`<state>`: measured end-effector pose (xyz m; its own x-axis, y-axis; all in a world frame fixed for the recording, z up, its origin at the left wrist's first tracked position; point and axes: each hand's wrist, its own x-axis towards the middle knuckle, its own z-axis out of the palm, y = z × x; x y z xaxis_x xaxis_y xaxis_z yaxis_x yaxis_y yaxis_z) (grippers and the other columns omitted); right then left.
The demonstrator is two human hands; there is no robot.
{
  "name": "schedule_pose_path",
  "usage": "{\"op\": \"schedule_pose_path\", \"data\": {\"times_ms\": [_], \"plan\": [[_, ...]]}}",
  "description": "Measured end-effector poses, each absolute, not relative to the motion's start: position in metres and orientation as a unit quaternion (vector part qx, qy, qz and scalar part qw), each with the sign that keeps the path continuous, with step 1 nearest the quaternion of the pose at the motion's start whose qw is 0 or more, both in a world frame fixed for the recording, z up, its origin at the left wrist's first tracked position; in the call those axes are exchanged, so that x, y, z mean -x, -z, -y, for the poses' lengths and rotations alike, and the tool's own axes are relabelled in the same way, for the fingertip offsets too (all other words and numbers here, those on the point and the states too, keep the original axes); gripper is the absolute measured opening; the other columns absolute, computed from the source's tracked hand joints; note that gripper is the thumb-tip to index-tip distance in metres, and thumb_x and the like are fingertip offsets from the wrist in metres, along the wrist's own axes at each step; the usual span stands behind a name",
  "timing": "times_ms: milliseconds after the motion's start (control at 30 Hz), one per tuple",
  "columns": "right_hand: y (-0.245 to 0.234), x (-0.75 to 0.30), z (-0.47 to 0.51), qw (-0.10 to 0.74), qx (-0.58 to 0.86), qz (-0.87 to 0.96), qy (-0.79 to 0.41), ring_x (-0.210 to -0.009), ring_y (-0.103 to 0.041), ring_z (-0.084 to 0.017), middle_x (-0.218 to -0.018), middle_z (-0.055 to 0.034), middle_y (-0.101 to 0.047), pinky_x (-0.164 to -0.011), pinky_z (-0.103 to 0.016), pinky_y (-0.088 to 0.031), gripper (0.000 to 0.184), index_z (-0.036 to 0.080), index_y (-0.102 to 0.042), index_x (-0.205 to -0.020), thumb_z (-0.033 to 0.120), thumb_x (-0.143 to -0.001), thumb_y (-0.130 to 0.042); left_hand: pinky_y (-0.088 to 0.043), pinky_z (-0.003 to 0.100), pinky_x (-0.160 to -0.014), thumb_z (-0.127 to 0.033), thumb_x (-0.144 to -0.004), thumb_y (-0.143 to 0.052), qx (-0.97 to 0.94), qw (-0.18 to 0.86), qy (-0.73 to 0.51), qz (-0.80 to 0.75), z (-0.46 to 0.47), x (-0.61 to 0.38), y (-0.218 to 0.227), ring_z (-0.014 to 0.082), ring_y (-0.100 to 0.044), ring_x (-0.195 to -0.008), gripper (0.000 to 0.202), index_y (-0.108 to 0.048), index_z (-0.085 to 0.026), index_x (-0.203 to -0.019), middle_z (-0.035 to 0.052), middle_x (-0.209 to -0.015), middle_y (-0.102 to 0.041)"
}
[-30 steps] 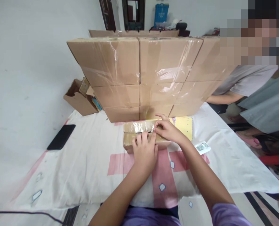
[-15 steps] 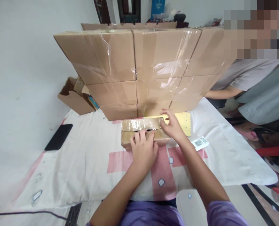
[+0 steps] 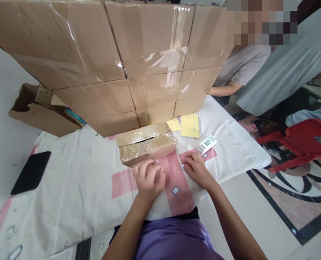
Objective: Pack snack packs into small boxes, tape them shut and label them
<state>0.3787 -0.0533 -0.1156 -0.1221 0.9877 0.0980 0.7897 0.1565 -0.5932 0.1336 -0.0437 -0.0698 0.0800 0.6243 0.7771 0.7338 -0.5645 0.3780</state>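
Note:
A small brown cardboard box lies on the cloth-covered table, wrapped in shiny clear tape. Its top flaps leave a dark narrow gap between them. Just in front of its near side is my left hand, fingers apart and loosely bent, holding nothing; whether a fingertip brushes the box I cannot tell. My right hand hovers over or rests on the cloth to the right of the box, empty, with its fingers loosely curled and apart. A white label with a printed code lies just beyond it.
Large taped cartons form a wall behind the small box. An opened carton stands at left, near a black phone. A yellow print shows on the cloth. Another person is at right, near a red chair.
Both hands have come off the box's top and drawn back toward me. The box now sits at a slant. My view has tipped downward and turned.

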Motion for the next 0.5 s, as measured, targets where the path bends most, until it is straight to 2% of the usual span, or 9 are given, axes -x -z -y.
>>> {"op": "schedule_pose_path", "data": {"times_ms": [100,200,300,433,500], "plan": [[0.108,-0.379,0.045,0.275,0.602,0.703,-0.261,-0.103,-0.053,-0.027,-0.106,-0.0078,-0.059,-0.094,-0.048,-0.046,0.014,0.023,-0.06,-0.083,0.024,-0.096,-0.054,-0.043,0.041,-0.091,-0.018,-0.085,-0.066,0.713,0.106,0.505,0.475,0.04,-0.111,0.077,0.0224,-0.06,-0.096,0.008,-0.063,-0.023,-0.09,0.0072,-0.102,-0.062],[0.1,-0.383,0.027,0.348,0.555,0.686,-0.317,-0.098,-0.054,-0.024,-0.102,-0.0061,-0.057,-0.091,-0.042,-0.045,0.015,0.023,-0.056,-0.085,0.029,-0.098,-0.054,-0.039,0.05,-0.102,-0.028,-0.088,-0.063,0.684,0.143,0.497,0.515,0.015,-0.081,0.081,0.0292,-0.055,-0.114,0.013,-0.067,-0.022,-0.098,0.0125,-0.118,-0.059],[0.091,-0.385,0.001,0.428,0.493,0.663,-0.367,-0.098,-0.056,-0.022,-0.101,-0.0048,-0.055,-0.09,-0.038,-0.045,0.015,0.024,-0.056,-0.087,0.035,-0.096,-0.059,-0.033,0.058,-0.111,-0.037,-0.094,-0.052,0.688,0.102,0.476,0.538,-0.028,-0.049,0.084,0.0347,-0.045,-0.131,0.026,-0.07,-0.019,-0.101,0.0168,-0.134,-0.053],[0.086,-0.378,-0.028,0.497,0.417,0.607,-0.46,-0.114,-0.057,-0.023,-0.115,-0.005,-0.057,-0.093,-0.036,-0.045,0.024,0.024,-0.054,-0.085,0.043,-0.092,-0.066,-0.045,0.052,-0.103,-0.046,-0.097,-0.044,0.705,0.011,0.486,0.516,-0.08,-0.017,0.085,0.0329,-0.049,-0.128,0.038,-0.069,-0.018,-0.09,0.0181,-0.133,-0.052],[0.091,-0.37,-0.036,0.504,0.394,0.579,-0.505,-0.125,-0.055,-0.024,-0.125,-0.0055,-0.057,-0.098,-0.037,-0.046,0.03,0.024,-0.053,-0.083,0.048,-0.089,-0.07,-0.045,0.052,-0.106,-0.05,-0.097,-0.041,0.699,-0.008,0.488,0.522,-0.092,-0.012,0.086,0.032,-0.051,-0.127,0.04,-0.065,-0.018,-0.091,0.0179,-0.131,-0.052]]}}
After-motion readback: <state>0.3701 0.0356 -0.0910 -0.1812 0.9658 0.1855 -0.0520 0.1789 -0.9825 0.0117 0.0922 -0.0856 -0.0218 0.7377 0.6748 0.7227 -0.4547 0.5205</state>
